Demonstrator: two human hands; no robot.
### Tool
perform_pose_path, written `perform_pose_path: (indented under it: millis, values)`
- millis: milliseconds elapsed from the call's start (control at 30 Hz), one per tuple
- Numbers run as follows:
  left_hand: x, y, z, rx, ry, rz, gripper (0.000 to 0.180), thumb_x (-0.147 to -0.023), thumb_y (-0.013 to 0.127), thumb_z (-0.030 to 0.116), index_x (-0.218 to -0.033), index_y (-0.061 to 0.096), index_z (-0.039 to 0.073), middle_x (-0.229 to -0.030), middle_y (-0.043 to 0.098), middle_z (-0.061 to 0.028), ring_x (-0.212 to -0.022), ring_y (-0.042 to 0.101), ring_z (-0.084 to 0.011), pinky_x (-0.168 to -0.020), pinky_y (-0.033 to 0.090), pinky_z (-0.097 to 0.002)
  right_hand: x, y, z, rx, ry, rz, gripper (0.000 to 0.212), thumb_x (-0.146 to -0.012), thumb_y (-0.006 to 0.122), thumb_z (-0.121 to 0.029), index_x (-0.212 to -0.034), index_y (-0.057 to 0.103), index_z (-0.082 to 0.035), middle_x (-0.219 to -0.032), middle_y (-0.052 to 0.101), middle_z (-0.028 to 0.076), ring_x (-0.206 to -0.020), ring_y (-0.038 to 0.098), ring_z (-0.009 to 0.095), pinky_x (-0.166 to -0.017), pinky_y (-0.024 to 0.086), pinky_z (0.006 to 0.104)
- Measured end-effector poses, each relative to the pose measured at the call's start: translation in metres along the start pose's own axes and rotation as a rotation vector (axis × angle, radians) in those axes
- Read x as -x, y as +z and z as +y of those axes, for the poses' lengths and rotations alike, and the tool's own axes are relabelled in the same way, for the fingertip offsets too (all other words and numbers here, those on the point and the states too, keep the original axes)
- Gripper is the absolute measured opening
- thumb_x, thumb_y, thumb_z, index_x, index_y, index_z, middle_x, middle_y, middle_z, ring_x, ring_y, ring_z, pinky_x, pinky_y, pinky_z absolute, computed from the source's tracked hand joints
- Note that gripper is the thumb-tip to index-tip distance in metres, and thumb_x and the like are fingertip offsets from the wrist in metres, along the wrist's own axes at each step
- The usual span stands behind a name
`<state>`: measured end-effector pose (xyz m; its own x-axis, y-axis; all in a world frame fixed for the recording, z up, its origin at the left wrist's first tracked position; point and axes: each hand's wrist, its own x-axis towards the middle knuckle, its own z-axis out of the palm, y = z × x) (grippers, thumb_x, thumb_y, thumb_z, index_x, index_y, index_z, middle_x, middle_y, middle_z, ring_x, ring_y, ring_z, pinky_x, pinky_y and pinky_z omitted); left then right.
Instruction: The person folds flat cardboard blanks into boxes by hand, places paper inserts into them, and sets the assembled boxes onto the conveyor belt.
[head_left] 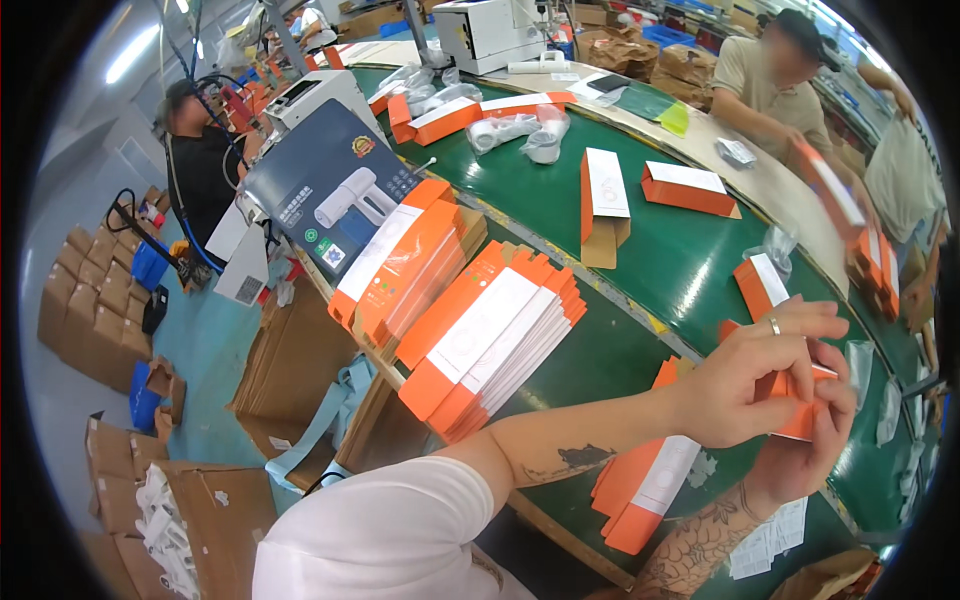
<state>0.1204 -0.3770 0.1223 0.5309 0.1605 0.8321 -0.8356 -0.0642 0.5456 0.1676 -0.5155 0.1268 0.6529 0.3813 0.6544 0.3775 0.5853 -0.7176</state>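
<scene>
Both hands meet at the right, over the near worktop, around a small orange-and-white carton [797, 425]. My left hand [735, 385], with a ring on one finger, reaches over the carton's end from above, fingers bent onto it. My right hand [815, 440] cups the carton from the near side, fingers curled around it. Most of the carton is hidden by the hands. Beneath my left forearm lies a pile of flat orange-and-white cartons [650, 485]. Just beyond the hands another orange carton [762, 285] rests on the green belt.
Two stacks of flattened orange cartons, one nearer [490, 330] and one farther [405, 260], sit left of the belt [690, 290]. Opened cartons [605, 195] and bagged white devices [545, 135] lie on it. Across it a person [775, 90] handles cartons. Paper slips [770, 540] lie near my right forearm.
</scene>
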Motion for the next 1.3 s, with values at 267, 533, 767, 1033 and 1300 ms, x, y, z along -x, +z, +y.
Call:
perform_pose_path:
  millis: [267, 533, 767, 1033, 1300]
  values:
    - [-0.005, -0.001, 0.005, 0.115, -0.161, 0.018, 0.041, -0.069, 0.051, -0.007, -0.107, 0.062, 0.004, -0.133, 0.058, -0.0163, -0.135, 0.043, -0.0353, -0.115, 0.026, -0.0492, 0.005, -0.004, 0.002, 0.325, 0.046, 0.126, 0.031, -0.091, 0.053, -0.008, -0.120, 0.054, 0.003, -0.127, 0.055, 0.016, -0.122, 0.052, 0.027, -0.104, 0.043, 0.0421]
    - [-0.007, -0.003, 0.007, 0.014, -0.172, 0.011, 0.043, -0.072, 0.053, -0.006, -0.114, 0.060, 0.004, -0.131, 0.059, -0.0142, -0.124, 0.056, -0.0306, -0.118, 0.019, -0.0518, 0.000, 0.008, 0.002, 0.398, 0.079, 0.208, 0.036, -0.088, 0.055, -0.003, -0.123, 0.052, 0.005, -0.125, 0.056, 0.018, -0.118, 0.054, 0.027, -0.103, 0.044, 0.0419]
    - [-0.006, -0.007, 0.007, -0.033, -0.157, -0.011, 0.057, -0.069, 0.048, -0.007, -0.126, 0.052, -0.002, -0.106, 0.065, -0.0135, -0.106, 0.062, -0.0312, -0.112, 0.030, -0.0474, 0.003, 0.009, 0.005, 0.404, 0.054, 0.197, 0.040, -0.089, 0.053, -0.005, -0.127, 0.049, 0.006, -0.124, 0.057, 0.019, -0.117, 0.055, 0.026, -0.103, 0.045, 0.0414]
    - [-0.003, 0.002, 0.000, -0.183, -0.041, -0.067, 0.065, -0.080, 0.053, -0.004, -0.143, 0.040, -0.002, -0.127, 0.059, -0.0187, -0.123, 0.054, -0.0355, -0.114, 0.029, -0.0477, -0.001, 0.017, 0.001, 0.394, 0.006, 0.256, 0.040, -0.094, 0.046, -0.004, -0.132, 0.045, 0.009, -0.119, 0.060, 0.021, -0.110, 0.058, 0.023, -0.097, 0.045, 0.0350]
    - [-0.005, -0.013, -0.001, -0.029, -0.240, -0.047, 0.060, -0.087, 0.054, -0.001, -0.145, 0.039, -0.001, -0.143, 0.051, -0.0174, -0.133, 0.049, -0.0280, -0.116, 0.025, -0.0387, -0.007, 0.029, 0.015, 0.172, -0.014, 0.215, 0.032, -0.101, 0.044, -0.009, -0.130, 0.044, 0.003, -0.111, 0.063, 0.017, -0.104, 0.059, 0.017, -0.093, 0.045, 0.0289]
